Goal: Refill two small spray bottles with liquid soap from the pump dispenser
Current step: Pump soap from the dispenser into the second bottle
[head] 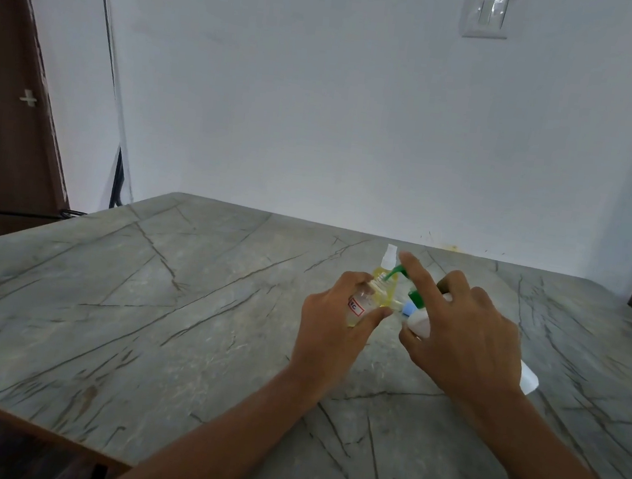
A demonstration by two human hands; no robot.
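Note:
My left hand [331, 319] grips a small clear spray bottle [363, 303] with a red-edged label, tilted, its open neck under the green pump nozzle. My right hand [465, 335] holds the white pump dispenser [421, 324], tilted, with the index finger stretched over its green pump head [395, 274]. A second small spray bottle [385, 282] with yellow liquid and a white spray top stands upright just behind them. A small blue piece [408, 309] lies between the bottles; what it is I cannot tell.
The grey veined stone table [179, 322] spreads wide to the left and front. A white wall stands behind it, with a light switch [487, 14] high up. A dark brown door [12, 94] is at far left.

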